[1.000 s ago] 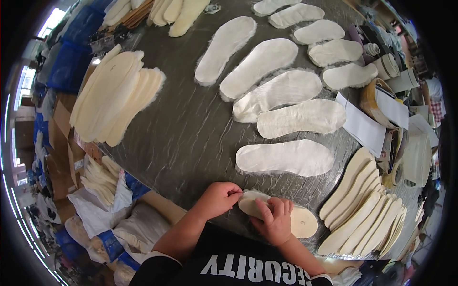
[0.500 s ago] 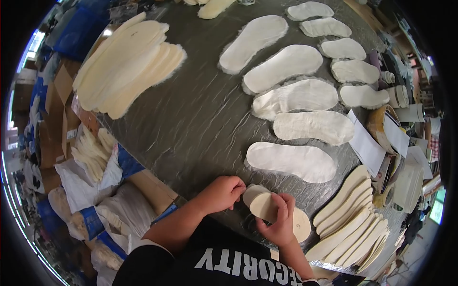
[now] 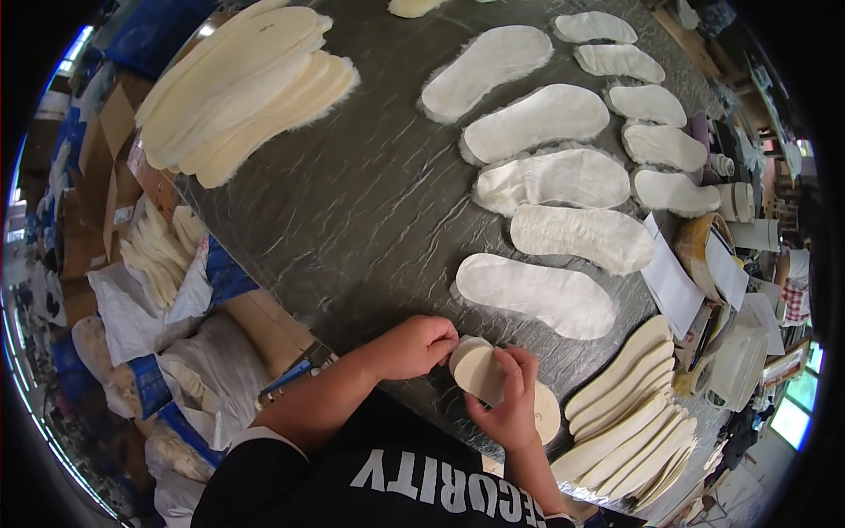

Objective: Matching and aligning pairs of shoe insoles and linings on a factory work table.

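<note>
My right hand (image 3: 509,396) grips a beige insole (image 3: 480,374) near the table's front edge, its thumb and fingers across the middle. One rounded end of the insole sticks out toward my left hand; the other shows below my right hand. My left hand (image 3: 429,341) is closed in a pinch beside the left end, where a paler layer (image 3: 471,344) shows at the rim. What those fingertips hold is too small to make out. A white fleecy-edged insole (image 3: 537,295) lies flat just beyond my hands.
Several white insoles (image 3: 537,121) lie in rows over the dark table (image 3: 352,202). A fanned stack of beige insoles (image 3: 629,422) sits at the near right, a cream fleecy pile (image 3: 251,84) at the far left. Papers (image 3: 673,277) lie at the right edge; filled bags (image 3: 216,365) stand left of the table.
The view has shifted slightly, so the whole table appears moved. My right hand has tilted the insole a little; both hands keep their hold near the same spot.
</note>
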